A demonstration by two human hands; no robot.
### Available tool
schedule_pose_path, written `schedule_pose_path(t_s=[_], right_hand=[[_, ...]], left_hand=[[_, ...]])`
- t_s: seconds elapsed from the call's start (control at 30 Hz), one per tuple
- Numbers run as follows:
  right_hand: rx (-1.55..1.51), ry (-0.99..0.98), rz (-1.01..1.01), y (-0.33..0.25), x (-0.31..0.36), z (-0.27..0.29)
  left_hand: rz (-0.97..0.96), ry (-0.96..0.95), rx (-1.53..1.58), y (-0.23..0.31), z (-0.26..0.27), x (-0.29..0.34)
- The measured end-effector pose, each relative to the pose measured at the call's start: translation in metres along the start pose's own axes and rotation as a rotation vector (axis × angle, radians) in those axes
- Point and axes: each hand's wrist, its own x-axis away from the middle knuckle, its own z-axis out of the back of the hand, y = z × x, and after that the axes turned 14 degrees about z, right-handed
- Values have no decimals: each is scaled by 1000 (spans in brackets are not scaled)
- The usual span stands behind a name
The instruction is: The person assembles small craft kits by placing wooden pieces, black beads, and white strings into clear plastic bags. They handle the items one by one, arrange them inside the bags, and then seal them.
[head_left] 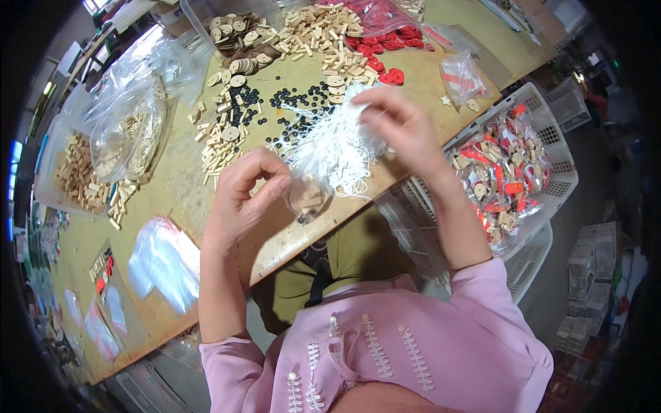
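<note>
My left hand (pixel 251 189) is closed on the edge of a small clear plastic bag (pixel 318 184), pinched between thumb and fingers. Light wooden pieces and a few small black ones show low in the bag, at the table's front edge. A tangled heap of white strings (pixel 348 148) lies just behind and to the right of it. Over the right side of that heap, my right hand (pixel 403 127) has its fingers bent. They are smeared by motion, and I cannot tell whether a string is between them.
Loose black beads (pixel 244 103), wooden sticks (pixel 323 27), wooden discs (pixel 237 31) and red discs (pixel 392 41) cover the table's back. Flat clear bags (pixel 162 258) lie left, near a tub of wooden blocks (pixel 79 168). A white crate (pixel 561 162) of filled bags stands right.
</note>
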Motion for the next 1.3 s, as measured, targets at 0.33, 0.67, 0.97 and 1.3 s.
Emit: schedule_pose_path(t_s=[0.33,0.67,0.97,1.3], right_hand=[[937,-265,-151,134,-63,123],[599,11,-231,151,-52,127],[187,265,-246,133,-49,125],[-307,-386,-318,-60,-46,-48]], left_hand=[[-22,56,-160,1,12,8],[-90,78,-187,4,10,9],[-70,105,-150,8,10,11],[-194,147,-169,0,11,14]])
